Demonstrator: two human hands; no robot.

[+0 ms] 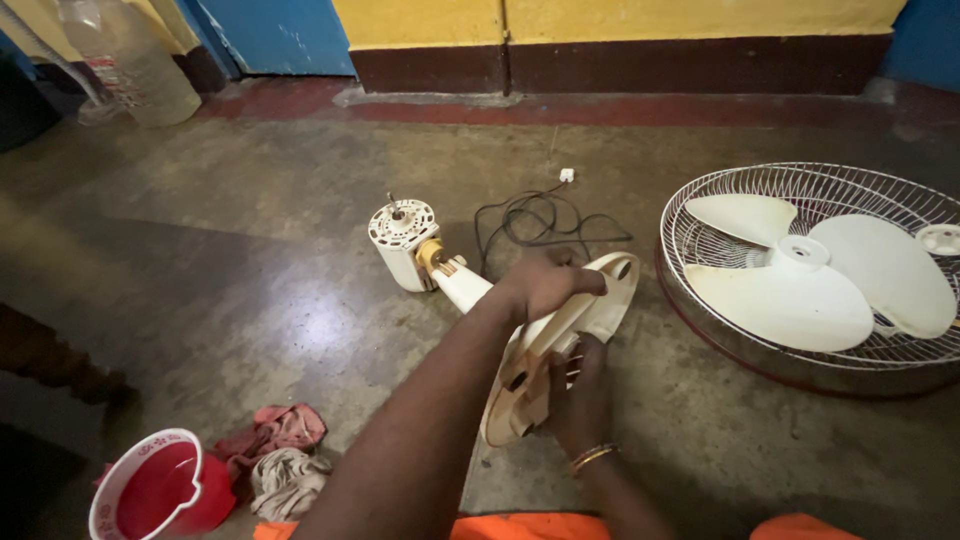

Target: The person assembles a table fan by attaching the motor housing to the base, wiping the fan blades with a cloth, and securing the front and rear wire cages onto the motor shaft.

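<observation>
A cream table fan body lies on the concrete floor, its motor housing (403,240) pointing away and its round base (606,306) tipped up on edge toward me. My left hand (548,282) grips the base's upper rim. Beneath it, my right hand (580,400), with a bangle at the wrist, presses against the underside of the base. The fan's stem (462,286) runs from the motor to the base, partly hidden by my left forearm.
A wire fan guard (700,330) holding the white blades (800,275) lies at the right. A black cord (540,225) with a white plug (567,175) trails behind the fan. A red bucket (160,490) and rags (280,455) sit lower left, and a large plastic bottle (130,60) stands top left.
</observation>
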